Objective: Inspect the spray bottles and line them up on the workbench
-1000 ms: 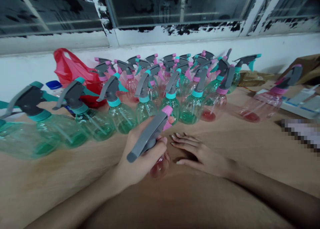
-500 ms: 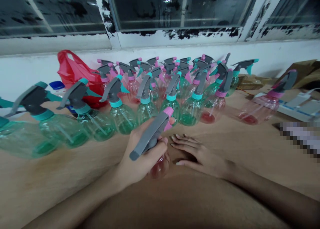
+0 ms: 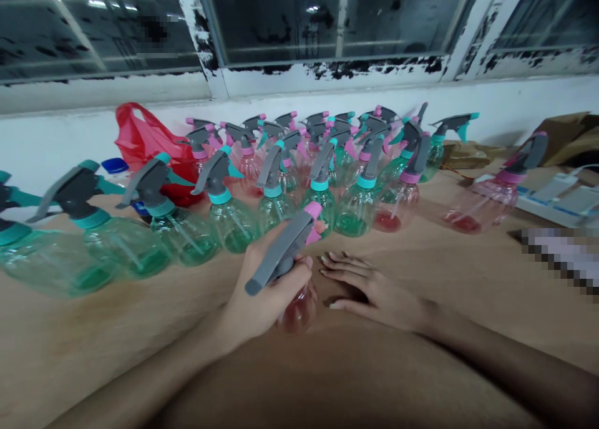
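My left hand (image 3: 262, 285) is wrapped round the neck of a pink spray bottle (image 3: 299, 310) with a grey trigger head and pink nozzle. The bottle stands near the table's front edge, its neck hidden by my fingers. Just to its right, my right hand (image 3: 374, 289) lies on the wooden table (image 3: 449, 279), fingers stretched out and holding nothing. Beyond my hands runs a front row of green spray bottles (image 3: 231, 226) with turquoise collars. Another pink spray bottle (image 3: 397, 204) ends that row, with some red liquid low inside.
More spray bottles crowd behind, by the wall. A red plastic bag (image 3: 145, 136) and a blue-capped bottle (image 3: 115, 167) stand back left. Far right are a lone pink spray bottle (image 3: 491, 198), a white power strip (image 3: 552, 207), brown paper packaging (image 3: 571, 136) and a blurred flat object (image 3: 561, 254).
The view has shifted slightly, so the left-hand bottles appear a little further right. Both hands stay in place, the left still round the pink spray bottle.
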{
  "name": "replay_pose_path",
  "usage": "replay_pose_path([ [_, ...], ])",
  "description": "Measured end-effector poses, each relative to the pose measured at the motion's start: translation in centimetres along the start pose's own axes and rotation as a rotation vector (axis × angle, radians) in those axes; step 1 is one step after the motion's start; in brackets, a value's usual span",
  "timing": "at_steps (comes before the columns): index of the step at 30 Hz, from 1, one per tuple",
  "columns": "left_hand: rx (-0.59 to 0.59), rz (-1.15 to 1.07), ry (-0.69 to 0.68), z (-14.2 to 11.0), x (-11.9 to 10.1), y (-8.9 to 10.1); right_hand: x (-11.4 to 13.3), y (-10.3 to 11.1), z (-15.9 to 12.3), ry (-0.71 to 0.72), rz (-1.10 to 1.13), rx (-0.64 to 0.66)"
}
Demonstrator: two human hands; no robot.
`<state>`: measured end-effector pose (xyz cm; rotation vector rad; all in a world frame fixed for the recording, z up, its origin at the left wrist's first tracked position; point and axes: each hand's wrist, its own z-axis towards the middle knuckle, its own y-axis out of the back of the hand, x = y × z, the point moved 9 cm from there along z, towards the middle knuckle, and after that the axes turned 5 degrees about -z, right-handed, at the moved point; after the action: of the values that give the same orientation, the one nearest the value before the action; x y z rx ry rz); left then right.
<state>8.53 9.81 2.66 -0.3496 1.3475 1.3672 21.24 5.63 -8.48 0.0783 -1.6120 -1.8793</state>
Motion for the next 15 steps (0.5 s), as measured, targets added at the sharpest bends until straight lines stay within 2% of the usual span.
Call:
replay_pose_path([
  [8, 0.043, -0.029, 0.017, -0.1, 0.1, -0.2, -0.1, 0.0, -0.1, 0.015, 0.016, -0.009],
  [15, 0.040, -0.083, 0.050, -0.4, 1.1, -0.1, -0.3, -0.3, -0.1, 0.013, 0.002, -0.014],
])
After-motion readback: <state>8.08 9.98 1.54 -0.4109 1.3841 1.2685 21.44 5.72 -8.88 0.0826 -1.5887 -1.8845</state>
